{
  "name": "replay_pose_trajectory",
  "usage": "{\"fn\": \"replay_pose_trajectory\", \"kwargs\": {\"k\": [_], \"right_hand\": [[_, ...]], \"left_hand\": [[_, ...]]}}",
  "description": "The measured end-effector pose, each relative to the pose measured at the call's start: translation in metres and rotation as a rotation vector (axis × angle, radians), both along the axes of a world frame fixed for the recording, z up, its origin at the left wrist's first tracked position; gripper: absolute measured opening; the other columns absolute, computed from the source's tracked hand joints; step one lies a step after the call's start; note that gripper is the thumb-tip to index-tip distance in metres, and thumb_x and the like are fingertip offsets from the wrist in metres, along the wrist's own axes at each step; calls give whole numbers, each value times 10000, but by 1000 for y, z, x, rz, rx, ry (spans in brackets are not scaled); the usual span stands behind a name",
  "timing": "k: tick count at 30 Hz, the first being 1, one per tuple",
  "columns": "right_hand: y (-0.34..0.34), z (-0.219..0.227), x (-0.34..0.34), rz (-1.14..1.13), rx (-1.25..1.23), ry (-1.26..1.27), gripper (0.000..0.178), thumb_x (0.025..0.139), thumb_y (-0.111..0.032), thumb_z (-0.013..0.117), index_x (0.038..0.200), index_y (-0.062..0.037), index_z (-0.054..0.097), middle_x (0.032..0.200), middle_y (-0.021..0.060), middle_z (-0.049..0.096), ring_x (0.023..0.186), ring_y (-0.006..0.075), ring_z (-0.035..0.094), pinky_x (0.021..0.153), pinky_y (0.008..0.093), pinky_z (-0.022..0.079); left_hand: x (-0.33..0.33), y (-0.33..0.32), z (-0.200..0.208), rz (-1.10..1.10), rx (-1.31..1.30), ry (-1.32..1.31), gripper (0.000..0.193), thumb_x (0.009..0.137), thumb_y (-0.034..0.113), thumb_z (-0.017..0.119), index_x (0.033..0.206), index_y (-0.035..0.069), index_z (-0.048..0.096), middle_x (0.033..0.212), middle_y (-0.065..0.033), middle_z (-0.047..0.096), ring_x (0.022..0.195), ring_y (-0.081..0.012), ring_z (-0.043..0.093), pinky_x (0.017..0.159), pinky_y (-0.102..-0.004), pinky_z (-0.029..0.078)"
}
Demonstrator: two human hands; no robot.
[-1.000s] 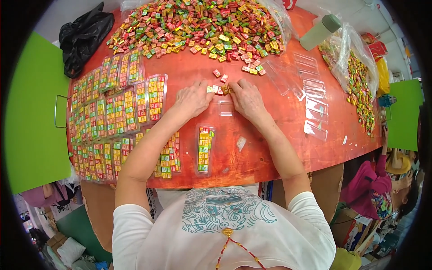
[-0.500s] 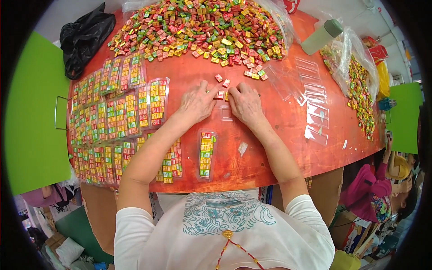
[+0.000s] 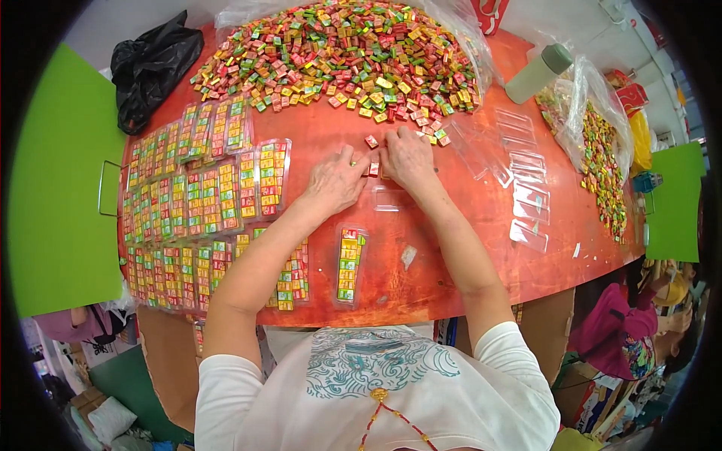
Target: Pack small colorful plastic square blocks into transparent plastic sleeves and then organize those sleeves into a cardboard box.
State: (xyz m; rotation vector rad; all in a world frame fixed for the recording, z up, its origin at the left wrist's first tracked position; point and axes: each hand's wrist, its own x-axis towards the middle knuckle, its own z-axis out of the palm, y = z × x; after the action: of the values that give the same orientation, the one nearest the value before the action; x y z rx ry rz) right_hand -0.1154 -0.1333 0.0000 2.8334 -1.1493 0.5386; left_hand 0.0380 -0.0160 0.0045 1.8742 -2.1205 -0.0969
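The left hand (image 3: 338,180) and right hand (image 3: 408,160) face each other with a narrow gap, seemingly so the fingers can steady small pieces from 2 sides. The left hand is half curled, its thumb and fingertips against the red-and-white blocks (image 3: 374,168) in the gap; whether it grips them or only props them, I cannot tell. The right hand is bent, its fingers reaching further forward; its fingertips are partly hidden, so any hold is unclear. 1 loose red block (image 3: 371,141) lies just beyond the gap.

On the body side of the hands, an empty-looking clear tray (image 3: 389,198) lies on the red counter (image 3: 406,293), probably kept there for short reach. Ahead of both hands spreads the big block pile (image 3: 346,52), its near edge likely close enough for drawing pieces in.

Left of the left hand, filled trays (image 3: 203,195) overlap in rough rows, perhaps to save room. Another filled tray (image 3: 349,267) lies apart, nearer the body than either hand. Right of the right hand, clear empty trays (image 3: 530,199) lie fanned out, apparently for easy picking.
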Motion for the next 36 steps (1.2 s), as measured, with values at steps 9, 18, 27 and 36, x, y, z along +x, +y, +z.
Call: {"fn": "replay_pose_trajectory", "kwargs": {"k": [9,18,27,36], "right_hand": [[2,-6,-53,-5,52,-117,166,852,-176,637,969,-59,629,922,139,590,890,317,623,743,455,481],[21,3,-53,79,244,-174,147,869,-148,609,980,-52,621,899,154,592,876,341,606,744,465,472],[-22,-11,-44,-82,-169,-6,136,853,-182,636,966,-109,617,937,96,569,862,276,590,734,425,439],[16,-15,-52,50,-59,-107,69,869,-147,609,891,-87,584,842,111,553,837,283,575,724,398,436]], "left_hand": [[1,2,0,15,21,10,475,858,244,649,1313,194,523,1071,-169,498,949,-342,618,764,-479,539],[-4,1,3,22,1,11,487,839,228,668,1303,183,526,1030,-167,501,942,-343,617,765,-480,536],[-6,0,1,26,11,-12,473,842,238,661,1292,166,533,1036,-162,505,946,-343,614,770,-487,531],[-5,0,-2,34,-31,12,382,843,249,665,1192,131,566,1044,-172,507,911,-354,614,741,-491,523]]}}
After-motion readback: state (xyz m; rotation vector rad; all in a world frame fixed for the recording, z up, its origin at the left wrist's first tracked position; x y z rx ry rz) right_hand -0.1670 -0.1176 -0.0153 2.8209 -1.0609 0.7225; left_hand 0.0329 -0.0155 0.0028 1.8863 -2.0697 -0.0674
